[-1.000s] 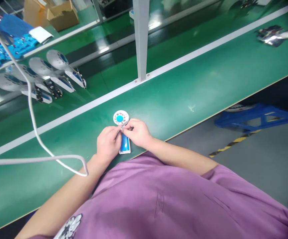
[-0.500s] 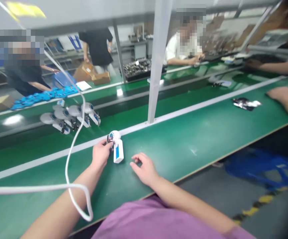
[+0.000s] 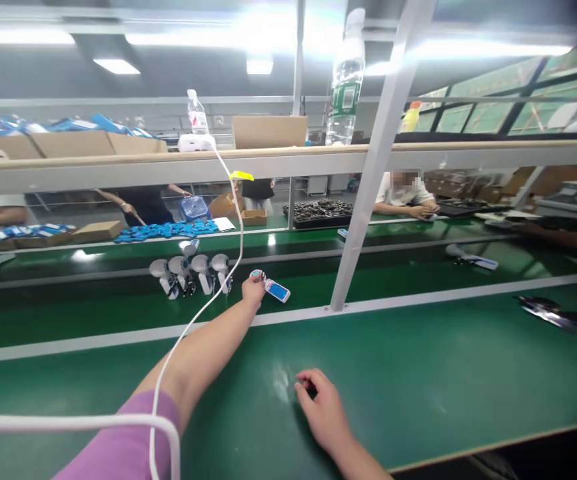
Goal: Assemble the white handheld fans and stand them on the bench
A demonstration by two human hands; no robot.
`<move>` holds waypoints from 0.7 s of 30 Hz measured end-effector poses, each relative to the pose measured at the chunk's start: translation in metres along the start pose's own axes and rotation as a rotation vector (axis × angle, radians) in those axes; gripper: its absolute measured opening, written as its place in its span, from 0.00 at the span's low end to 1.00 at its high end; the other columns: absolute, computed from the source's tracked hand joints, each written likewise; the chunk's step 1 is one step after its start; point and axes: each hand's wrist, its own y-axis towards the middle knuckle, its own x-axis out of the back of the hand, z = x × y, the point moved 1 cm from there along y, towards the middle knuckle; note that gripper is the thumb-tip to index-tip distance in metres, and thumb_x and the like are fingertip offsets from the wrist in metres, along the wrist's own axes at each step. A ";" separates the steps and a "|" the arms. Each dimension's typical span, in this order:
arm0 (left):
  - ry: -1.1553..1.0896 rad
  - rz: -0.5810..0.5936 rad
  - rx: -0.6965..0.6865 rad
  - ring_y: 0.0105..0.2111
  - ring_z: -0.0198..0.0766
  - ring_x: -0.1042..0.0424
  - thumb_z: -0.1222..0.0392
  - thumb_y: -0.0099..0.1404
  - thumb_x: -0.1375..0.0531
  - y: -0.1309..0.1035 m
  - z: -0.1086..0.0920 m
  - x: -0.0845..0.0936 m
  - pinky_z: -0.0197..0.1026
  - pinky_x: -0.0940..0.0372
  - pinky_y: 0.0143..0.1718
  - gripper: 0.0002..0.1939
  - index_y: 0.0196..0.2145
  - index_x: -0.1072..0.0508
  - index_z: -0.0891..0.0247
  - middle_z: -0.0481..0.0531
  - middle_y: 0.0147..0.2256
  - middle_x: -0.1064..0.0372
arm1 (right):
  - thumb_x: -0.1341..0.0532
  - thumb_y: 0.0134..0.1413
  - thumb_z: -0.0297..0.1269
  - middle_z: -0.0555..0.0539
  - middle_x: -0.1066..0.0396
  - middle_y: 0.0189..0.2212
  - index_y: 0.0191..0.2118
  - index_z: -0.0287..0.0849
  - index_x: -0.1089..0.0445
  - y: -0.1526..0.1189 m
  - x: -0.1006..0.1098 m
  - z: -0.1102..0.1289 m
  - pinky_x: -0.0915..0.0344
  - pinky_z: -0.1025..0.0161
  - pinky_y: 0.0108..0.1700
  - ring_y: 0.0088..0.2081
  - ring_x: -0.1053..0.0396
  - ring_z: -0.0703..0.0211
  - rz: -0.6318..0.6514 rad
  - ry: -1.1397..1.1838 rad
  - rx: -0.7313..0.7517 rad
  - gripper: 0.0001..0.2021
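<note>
One fan (image 3: 271, 286) gripped by left hand (image 3: 253, 291); right hand (image 3: 322, 408) loosely curled, holding nothing; four fans (image 3: 190, 273) beside

I am looking along a green workbench (image 3: 418, 373) with a white stripe (image 3: 418, 297) running its length. Beyond that stripe a darker conveyor belt (image 3: 93, 300) is carrying a row of small white fans (image 3: 191, 273), lying side by side. On the near side of the stripe, toward the right end, some dark shiny bags (image 3: 551, 311) are lying. My right hand (image 3: 323, 410) is resting on the green surface.
</note>
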 end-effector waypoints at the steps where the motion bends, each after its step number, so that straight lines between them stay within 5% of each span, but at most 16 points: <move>1: 0.005 0.023 0.016 0.40 0.40 0.28 0.53 0.69 0.40 0.002 0.001 -0.005 0.46 0.28 0.42 0.16 0.50 0.31 0.66 0.55 0.44 0.30 | 0.45 0.58 0.40 0.46 0.33 0.32 0.38 0.42 0.29 0.000 0.000 0.001 0.38 0.57 0.43 0.37 0.33 0.51 0.002 -0.007 0.003 0.10; 7: 0.095 0.151 -0.015 0.44 0.42 0.28 0.54 0.69 0.39 -0.004 -0.003 -0.012 0.49 0.29 0.46 0.16 0.49 0.30 0.67 0.57 0.47 0.31 | 0.45 0.58 0.40 0.46 0.33 0.31 0.37 0.42 0.29 0.001 0.000 0.000 0.38 0.58 0.42 0.37 0.33 0.51 0.006 -0.008 0.009 0.10; 11: 0.194 0.230 -0.120 0.49 0.44 0.29 0.56 0.67 0.38 -0.045 -0.004 0.023 0.54 0.33 0.53 0.16 0.50 0.29 0.66 0.57 0.50 0.30 | 0.45 0.59 0.42 0.46 0.32 0.32 0.37 0.42 0.29 0.001 0.004 -0.002 0.37 0.58 0.43 0.37 0.32 0.52 0.010 0.013 0.010 0.11; 16: 0.360 0.199 -0.173 0.46 0.47 0.26 0.56 0.56 0.33 -0.118 0.005 0.131 0.52 0.36 0.58 0.10 0.36 0.20 0.60 0.53 0.41 0.23 | 0.44 0.59 0.44 0.46 0.31 0.33 0.38 0.42 0.28 -0.001 0.004 -0.004 0.36 0.59 0.43 0.37 0.32 0.52 0.025 0.037 -0.022 0.12; 19: 0.432 -0.030 -0.133 0.42 0.54 0.24 0.47 0.51 0.35 -0.152 -0.005 0.216 0.55 0.33 0.53 0.15 0.32 0.19 0.58 0.53 0.36 0.22 | 0.42 0.57 0.47 0.45 0.29 0.33 0.38 0.42 0.27 -0.002 0.003 -0.008 0.34 0.58 0.44 0.37 0.31 0.51 0.011 0.077 -0.050 0.14; 21: 0.460 -0.228 -0.135 0.44 0.54 0.25 0.42 0.50 0.35 -0.174 -0.029 0.269 0.56 0.34 0.55 0.18 0.34 0.20 0.56 0.51 0.37 0.22 | 0.40 0.54 0.51 0.43 0.27 0.34 0.38 0.41 0.26 0.001 0.009 -0.008 0.33 0.57 0.43 0.37 0.29 0.49 -0.015 0.140 -0.104 0.17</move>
